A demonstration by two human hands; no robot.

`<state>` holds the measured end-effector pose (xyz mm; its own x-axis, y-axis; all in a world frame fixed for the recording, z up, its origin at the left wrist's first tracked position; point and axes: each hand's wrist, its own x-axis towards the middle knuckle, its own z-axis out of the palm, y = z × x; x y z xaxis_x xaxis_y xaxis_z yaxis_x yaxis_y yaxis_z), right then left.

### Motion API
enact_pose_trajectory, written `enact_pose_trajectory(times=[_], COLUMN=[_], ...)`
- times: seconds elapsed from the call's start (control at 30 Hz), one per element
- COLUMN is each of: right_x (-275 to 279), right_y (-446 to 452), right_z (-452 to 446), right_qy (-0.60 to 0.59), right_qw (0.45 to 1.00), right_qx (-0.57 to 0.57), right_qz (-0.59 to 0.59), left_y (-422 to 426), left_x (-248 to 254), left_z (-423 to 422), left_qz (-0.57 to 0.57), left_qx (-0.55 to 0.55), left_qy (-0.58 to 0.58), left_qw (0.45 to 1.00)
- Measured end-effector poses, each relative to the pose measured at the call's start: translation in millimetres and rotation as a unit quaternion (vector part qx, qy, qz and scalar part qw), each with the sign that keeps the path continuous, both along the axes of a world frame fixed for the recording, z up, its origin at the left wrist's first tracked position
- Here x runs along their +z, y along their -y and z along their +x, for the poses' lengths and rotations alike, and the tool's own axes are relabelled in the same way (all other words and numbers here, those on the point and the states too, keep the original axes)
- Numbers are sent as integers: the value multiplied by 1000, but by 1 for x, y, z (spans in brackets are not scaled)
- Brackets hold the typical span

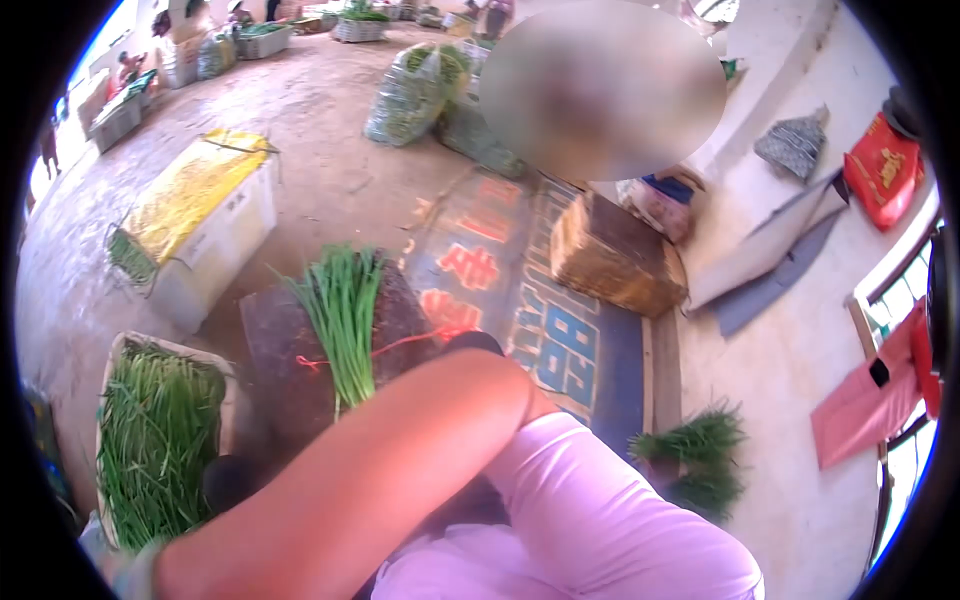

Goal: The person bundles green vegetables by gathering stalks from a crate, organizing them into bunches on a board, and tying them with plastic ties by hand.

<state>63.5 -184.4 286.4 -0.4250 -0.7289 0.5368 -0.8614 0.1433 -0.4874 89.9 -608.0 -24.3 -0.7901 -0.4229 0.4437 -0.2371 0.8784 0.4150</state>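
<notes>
- Hands: neither is clearly shown. 1 bare forearm (350, 470), prob. the R, is held across the lower view, w/ its wrist cut off near the bottom L edge; R hand is out of frame, L hand isn't seen either. Whether anything is gripped can't be told.
- Main thing: 1 bundle of green stalks (345, 310) is laid on a dark board (270, 320) beyond the forearm, its lower ends partly hidden by it.
- Red string (410, 341) is seen at both sides of the bundle; whether it's knotted can't be made out. If it's loose, stalks could be fanned out or dropped when lifted.
- Lower stalk ends could be bent or knocked askew if the forearm is swept low over the board.
- Basket (230, 400) at L is filled high w/ loose greens (160, 430); blades could be spilled or tangled if a handful is pulled out too fast.
- String's R end is stretched toward a dark object (475, 344) by the elbow, poss. a shoe; string could be snagged there & the bundle dragged.
</notes>
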Motion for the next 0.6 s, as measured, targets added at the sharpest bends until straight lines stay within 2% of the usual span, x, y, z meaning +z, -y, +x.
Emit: enact_pose_trajectory(times=[0.07,0.17,0.33,0.5,0.6], right_x=[-8,-16,-23,-21,-27], right_y=[-7,17,14,16,11], right_z=[-3,-19,-9,-1,-5], right_qy=[7,31,49,65,87], right_qw=[999,997,996,994,992], right_qx=[26,35,30,49,54], right_qz=[21,54,65,77,80], left_y=[-80,-150,-233,-245,-203], left_x=[31,60,89,99,97], left_z=[12,12,19,17,-4], left_qz=[51,129,156,150,141], left_qx=[-79,-192,-332,-348,-306], left_qy=[8,57,107,141,134], left_qw=[996,971,924,915,932])
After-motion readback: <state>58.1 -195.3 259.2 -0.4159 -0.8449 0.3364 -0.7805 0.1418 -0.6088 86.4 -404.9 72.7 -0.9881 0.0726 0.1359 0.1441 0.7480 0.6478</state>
